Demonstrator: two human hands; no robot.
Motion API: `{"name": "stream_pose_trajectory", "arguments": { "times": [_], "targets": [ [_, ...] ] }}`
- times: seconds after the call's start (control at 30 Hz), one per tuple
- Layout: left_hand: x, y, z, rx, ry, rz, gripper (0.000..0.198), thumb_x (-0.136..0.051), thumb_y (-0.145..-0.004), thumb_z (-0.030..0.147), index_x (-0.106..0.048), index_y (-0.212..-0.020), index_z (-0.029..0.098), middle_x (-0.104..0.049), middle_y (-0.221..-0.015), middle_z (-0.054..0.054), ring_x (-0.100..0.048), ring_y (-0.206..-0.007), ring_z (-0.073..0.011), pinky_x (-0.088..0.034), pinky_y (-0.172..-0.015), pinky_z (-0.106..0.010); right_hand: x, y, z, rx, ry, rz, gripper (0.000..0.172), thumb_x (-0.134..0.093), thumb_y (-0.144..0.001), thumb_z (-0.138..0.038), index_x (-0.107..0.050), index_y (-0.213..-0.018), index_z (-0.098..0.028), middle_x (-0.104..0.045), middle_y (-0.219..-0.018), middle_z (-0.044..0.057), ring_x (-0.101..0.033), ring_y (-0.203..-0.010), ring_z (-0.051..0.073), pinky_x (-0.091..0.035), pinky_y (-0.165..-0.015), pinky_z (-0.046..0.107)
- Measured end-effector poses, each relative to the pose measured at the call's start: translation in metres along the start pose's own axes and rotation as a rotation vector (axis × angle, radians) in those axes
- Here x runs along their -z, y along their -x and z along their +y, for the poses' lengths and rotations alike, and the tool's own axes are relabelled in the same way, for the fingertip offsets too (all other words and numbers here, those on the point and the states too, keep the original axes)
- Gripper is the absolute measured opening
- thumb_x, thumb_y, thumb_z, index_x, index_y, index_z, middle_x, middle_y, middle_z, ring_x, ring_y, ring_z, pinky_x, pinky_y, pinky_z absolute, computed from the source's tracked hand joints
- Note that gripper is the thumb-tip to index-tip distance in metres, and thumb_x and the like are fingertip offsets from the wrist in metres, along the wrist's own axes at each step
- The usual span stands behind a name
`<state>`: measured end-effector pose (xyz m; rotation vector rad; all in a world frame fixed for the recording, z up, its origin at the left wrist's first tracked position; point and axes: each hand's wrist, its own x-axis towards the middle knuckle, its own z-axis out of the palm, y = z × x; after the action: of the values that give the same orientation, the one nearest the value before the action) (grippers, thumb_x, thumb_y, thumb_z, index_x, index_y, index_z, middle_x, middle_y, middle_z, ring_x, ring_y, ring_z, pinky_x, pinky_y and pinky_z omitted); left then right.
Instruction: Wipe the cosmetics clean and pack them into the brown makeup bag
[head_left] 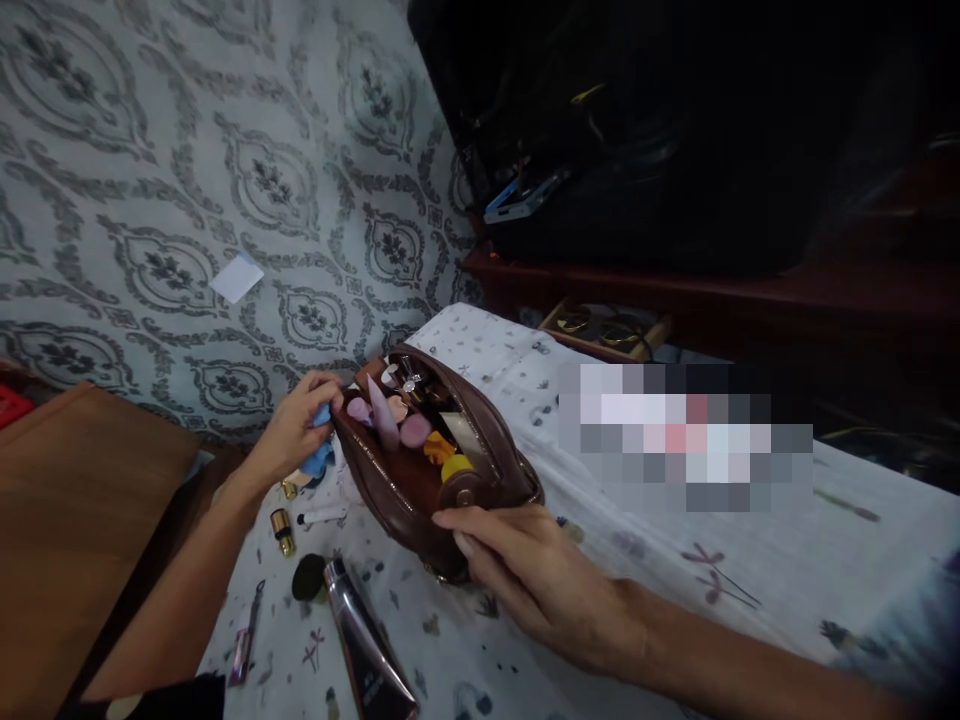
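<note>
A brown cosmetic bag (397,512) lies unzipped, its mouth spread wide. Inside are a pale purple tube (384,420), round pink pieces, an orange item (439,449), a yellow item (454,467) and several darker containers. My left hand (296,425) grips the far left end of the bag's rim, its fingers curled. Something blue (318,455) shows beneath that hand; I cannot tell whether it is held too. The near right edge of the bag is pinched between the thumb and fingers of my right hand (536,565).
On the patterned white cloth (442,640) lie a dark silver tube (367,645), a gold-and-black bottle (282,532), a dark round piece (308,578) and a slim pink tube (241,650). A television (660,130) stands behind. A cardboard box (97,500) is at left. One patch is pixelated.
</note>
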<state>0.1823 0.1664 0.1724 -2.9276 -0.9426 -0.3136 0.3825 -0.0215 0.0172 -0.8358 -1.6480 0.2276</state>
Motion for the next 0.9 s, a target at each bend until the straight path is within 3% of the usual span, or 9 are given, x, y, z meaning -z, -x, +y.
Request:
{"name": "stream_pose_trajectory", "arguments": {
  "times": [0.17, 0.23, 0.37, 0.53, 0.6, 0.67, 0.77, 0.9],
  "targets": [
    [-0.004, 0.002, -0.004, 0.01, 0.032, 0.024, 0.015, -0.046, -0.07, 0.009, -0.048, -0.078, 0.021, -0.053, -0.112, -0.006, -0.054, -0.111, -0.0225, -0.042, -0.094, -0.033, 0.009, -0.027, -0.013, 0.153, 0.075, 0.109, 0.02, -0.044, -0.098, -0.009, -0.058, -0.112, -0.013, -0.066, -0.076, 0.004, -0.06, -0.066, 0.014, -0.05, -0.061, 0.026],
    [-0.005, 0.001, -0.002, 0.022, 0.042, 0.026, 0.016, -0.046, -0.07, 0.009, -0.048, -0.08, 0.021, -0.054, -0.108, -0.005, -0.054, -0.108, -0.022, -0.042, -0.094, -0.033, 0.011, -0.043, -0.016, 0.157, 0.115, 0.088, 0.018, -0.044, -0.097, -0.009, -0.061, -0.104, -0.013, -0.065, -0.077, 0.005, -0.059, -0.068, 0.016, -0.05, -0.064, 0.028],
    [-0.009, 0.002, 0.002, 0.07, 0.017, 0.061, 0.018, -0.047, -0.07, 0.009, -0.051, -0.082, 0.021, -0.054, -0.102, -0.004, -0.054, -0.102, -0.0218, -0.043, -0.093, -0.034, 0.009, -0.068, -0.013, 0.056, 0.143, -0.008, 0.02, -0.045, -0.095, -0.01, -0.064, -0.094, -0.015, -0.069, -0.086, 0.008, -0.062, -0.077, 0.018, -0.052, -0.07, 0.031],
    [-0.012, 0.008, 0.003, 0.085, 0.041, 0.106, 0.029, -0.045, -0.073, 0.008, -0.06, -0.095, 0.02, -0.057, -0.108, -0.006, -0.055, -0.11, -0.023, -0.042, -0.101, -0.038, 0.015, -0.073, -0.01, -0.123, 0.065, 0.046, 0.022, -0.045, -0.097, -0.015, -0.067, -0.103, -0.018, -0.073, -0.101, 0.007, -0.068, -0.093, 0.019, -0.054, -0.084, 0.032],
    [-0.013, 0.018, 0.004, 0.068, 0.057, 0.135, 0.044, -0.044, -0.072, 0.007, -0.062, -0.109, 0.02, -0.058, -0.115, -0.006, -0.054, -0.116, -0.023, -0.04, -0.106, -0.039, 0.02, -0.068, -0.011, -0.137, 0.123, -0.005, 0.023, -0.045, -0.098, -0.017, -0.067, -0.105, -0.018, -0.073, -0.098, 0.007, -0.068, -0.09, 0.02, -0.054, -0.08, 0.033],
    [-0.013, 0.032, 0.008, 0.072, 0.065, 0.19, 0.056, -0.042, -0.071, 0.005, -0.059, -0.122, 0.019, -0.058, -0.119, -0.007, -0.055, -0.116, -0.0225, -0.042, -0.106, -0.039, 0.024, -0.061, -0.014, -0.071, 0.229, -0.151, 0.022, -0.047, -0.098, -0.019, -0.067, -0.106, -0.017, -0.073, -0.097, 0.009, -0.067, -0.091, 0.023, -0.054, -0.081, 0.037],
    [-0.017, 0.059, 0.027, 0.095, 0.012, 0.265, 0.061, -0.041, -0.074, 0.003, -0.056, -0.13, 0.02, -0.058, -0.114, -0.006, -0.058, -0.106, -0.021, -0.048, -0.096, -0.035, 0.026, -0.049, -0.02, 0.058, 0.401, -0.333, 0.017, -0.057, -0.095, -0.023, -0.069, -0.104, -0.015, -0.071, -0.105, 0.012, -0.064, -0.1, 0.028, -0.053, -0.085, 0.044],
    [-0.026, 0.088, 0.068, -0.048, -0.288, 0.16, 0.07, -0.038, -0.077, -0.001, -0.047, -0.141, 0.027, -0.057, -0.104, -0.005, -0.058, -0.091, -0.0196, -0.048, -0.067, -0.026, 0.026, -0.033, -0.029, 0.11, 0.48, -0.294, 0.013, -0.058, -0.095, -0.02, -0.07, -0.099, -0.018, -0.071, -0.097, 0.01, -0.063, -0.092, 0.025, -0.052, -0.078, 0.039]
  ]
}}
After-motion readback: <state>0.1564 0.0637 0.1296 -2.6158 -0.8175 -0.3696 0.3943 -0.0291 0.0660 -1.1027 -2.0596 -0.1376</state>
